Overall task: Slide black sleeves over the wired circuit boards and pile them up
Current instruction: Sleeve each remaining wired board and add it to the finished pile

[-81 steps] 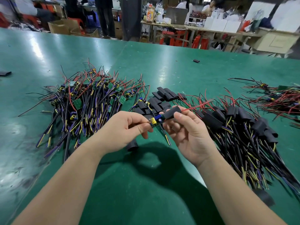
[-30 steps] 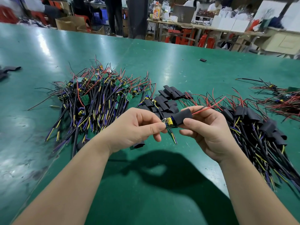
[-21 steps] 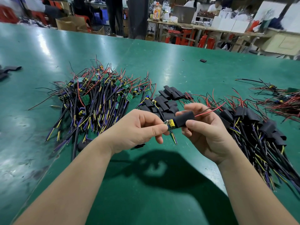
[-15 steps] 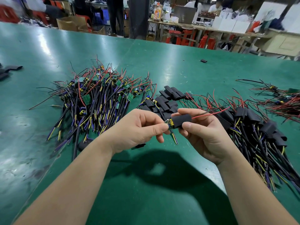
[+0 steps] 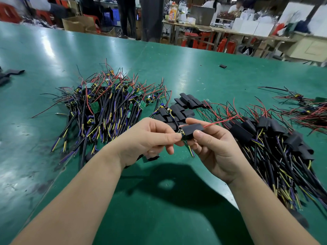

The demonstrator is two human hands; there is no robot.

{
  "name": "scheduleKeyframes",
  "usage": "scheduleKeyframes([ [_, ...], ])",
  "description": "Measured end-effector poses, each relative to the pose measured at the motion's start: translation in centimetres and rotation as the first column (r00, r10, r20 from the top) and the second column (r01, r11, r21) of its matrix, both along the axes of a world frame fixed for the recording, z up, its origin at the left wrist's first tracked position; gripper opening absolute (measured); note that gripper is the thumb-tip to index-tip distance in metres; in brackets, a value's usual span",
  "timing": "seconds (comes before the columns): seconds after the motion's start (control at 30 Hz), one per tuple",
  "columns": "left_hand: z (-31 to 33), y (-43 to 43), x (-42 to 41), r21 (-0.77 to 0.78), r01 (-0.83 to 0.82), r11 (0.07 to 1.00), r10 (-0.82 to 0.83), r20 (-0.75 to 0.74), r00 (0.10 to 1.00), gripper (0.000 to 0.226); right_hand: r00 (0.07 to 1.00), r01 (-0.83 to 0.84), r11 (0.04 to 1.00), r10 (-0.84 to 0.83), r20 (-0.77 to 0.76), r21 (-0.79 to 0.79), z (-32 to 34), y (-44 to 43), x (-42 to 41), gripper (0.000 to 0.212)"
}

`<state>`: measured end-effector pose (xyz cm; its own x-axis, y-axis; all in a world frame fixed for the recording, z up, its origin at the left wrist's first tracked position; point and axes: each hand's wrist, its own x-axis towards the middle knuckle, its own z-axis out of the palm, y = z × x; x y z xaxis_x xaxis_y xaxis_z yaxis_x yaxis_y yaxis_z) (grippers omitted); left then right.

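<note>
My right hand point(image 5: 214, 147) pinches a black sleeve point(image 5: 192, 130) between thumb and fingers above the green table point(image 5: 159, 209). My left hand point(image 5: 148, 138) pinches the end of the wired circuit board point(image 5: 181, 135) that pokes out of the sleeve's left end. Only a sliver of the board shows; its red wire point(image 5: 221, 120) leaves the sleeve to the right. A pile of bare wired boards point(image 5: 106, 106) lies at the left. Loose black sleeves point(image 5: 184, 106) lie behind my hands. Sleeved boards point(image 5: 274, 138) are piled at the right.
Another tangle of red-wired boards point(image 5: 309, 110) lies at the far right. Stray sleeves lie at the left edge point(image 5: 10, 73) and far back point(image 5: 223, 66). A flat sleeve point(image 5: 152, 158) lies under my left hand. Benches, boxes and people fill the background.
The sleeve has slid further left over the board, so less of the yellow and blue end shows. Both hands stay close together above the table.
</note>
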<state>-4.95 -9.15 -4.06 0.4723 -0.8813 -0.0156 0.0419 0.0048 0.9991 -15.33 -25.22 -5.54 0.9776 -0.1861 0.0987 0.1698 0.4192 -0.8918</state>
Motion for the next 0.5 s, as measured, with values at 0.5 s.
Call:
scheduleKeyframes([
  [0.5, -0.8, -0.9, -0.1, 0.002, -0.213, 0.977, 0.213, -0.017, 0.977, 0.018, 0.997, 0.076, 0.995, -0.074, -0.033, 0.057, 0.0, 1.6, 0.5, 0.049],
])
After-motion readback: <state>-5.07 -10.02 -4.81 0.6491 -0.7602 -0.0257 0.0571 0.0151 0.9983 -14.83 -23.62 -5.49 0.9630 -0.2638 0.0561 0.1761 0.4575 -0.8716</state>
